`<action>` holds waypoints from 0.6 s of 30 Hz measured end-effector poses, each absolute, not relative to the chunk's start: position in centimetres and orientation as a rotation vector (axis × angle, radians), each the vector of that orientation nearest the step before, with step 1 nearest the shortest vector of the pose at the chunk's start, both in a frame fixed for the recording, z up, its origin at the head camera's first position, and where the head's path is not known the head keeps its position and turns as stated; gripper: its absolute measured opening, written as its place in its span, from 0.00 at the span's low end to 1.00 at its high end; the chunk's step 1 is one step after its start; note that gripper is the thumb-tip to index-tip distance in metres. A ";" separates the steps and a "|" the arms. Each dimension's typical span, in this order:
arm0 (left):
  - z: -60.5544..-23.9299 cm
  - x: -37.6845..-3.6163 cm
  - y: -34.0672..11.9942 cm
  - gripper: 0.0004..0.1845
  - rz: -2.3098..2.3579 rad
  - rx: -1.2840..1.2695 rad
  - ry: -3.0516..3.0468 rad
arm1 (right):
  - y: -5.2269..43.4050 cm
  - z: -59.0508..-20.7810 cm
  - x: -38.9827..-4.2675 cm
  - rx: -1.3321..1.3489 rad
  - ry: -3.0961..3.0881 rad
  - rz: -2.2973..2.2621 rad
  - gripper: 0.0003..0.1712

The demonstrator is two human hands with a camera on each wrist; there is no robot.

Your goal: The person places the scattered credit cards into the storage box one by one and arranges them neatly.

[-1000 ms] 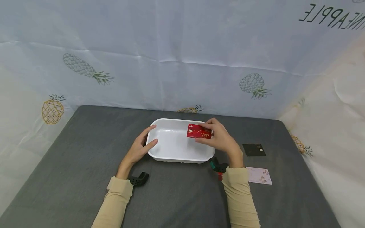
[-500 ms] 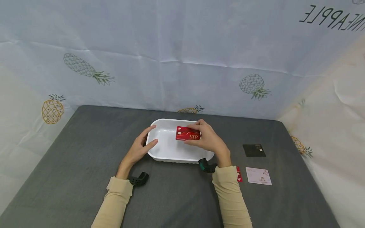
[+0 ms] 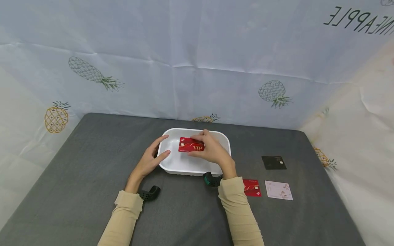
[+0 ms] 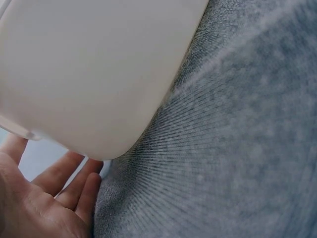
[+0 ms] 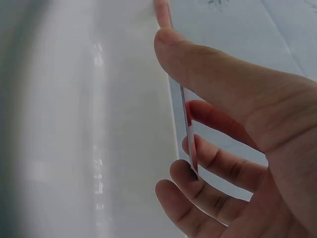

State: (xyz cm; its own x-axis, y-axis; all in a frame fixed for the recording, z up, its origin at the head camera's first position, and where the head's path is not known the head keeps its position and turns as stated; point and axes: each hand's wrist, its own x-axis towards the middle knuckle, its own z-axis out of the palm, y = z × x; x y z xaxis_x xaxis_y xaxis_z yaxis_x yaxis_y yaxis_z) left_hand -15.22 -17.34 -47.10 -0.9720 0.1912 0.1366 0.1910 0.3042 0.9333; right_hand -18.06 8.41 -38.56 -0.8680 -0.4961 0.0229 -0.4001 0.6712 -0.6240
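A red VIP card [image 3: 186, 145] is held by its right end over the white rectangular dish [image 3: 181, 165]. My right hand [image 3: 214, 150] pinches it between thumb and fingers. Seen edge-on in the right wrist view, the card [image 5: 189, 130] stands between the thumb and the curled fingers. At the dish's left end, my left hand [image 3: 148, 161] holds the rim, its thumb reaching over the inside. In the left wrist view the other fingers [image 4: 79, 186] lie against the outer wall of the dish [image 4: 94, 74].
Right of the dish, a black card [image 3: 274, 163] and a pale pink card [image 3: 278, 190] lie on the grey tabletop [image 3: 92, 164]. Another red card [image 3: 252, 188] lies partly behind the right sleeve. A pineapple-print curtain [image 3: 184, 68] hangs behind the table.
My right hand has carried the red VIP card leftward over the dish, uncovering more of the red card on the table. The left hand has stayed on the rim.
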 end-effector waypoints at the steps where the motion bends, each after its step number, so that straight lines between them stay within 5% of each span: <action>1: -47.1 -15.2 -17.3 0.34 1.816 0.372 2.536 | 8.2 -38.6 -18.0 -0.743 2.739 -0.960 0.36; 18: -47.1 -15.3 -17.5 0.33 1.883 0.439 2.473 | 5.0 -40.4 -18.2 -0.669 2.744 -0.950 0.35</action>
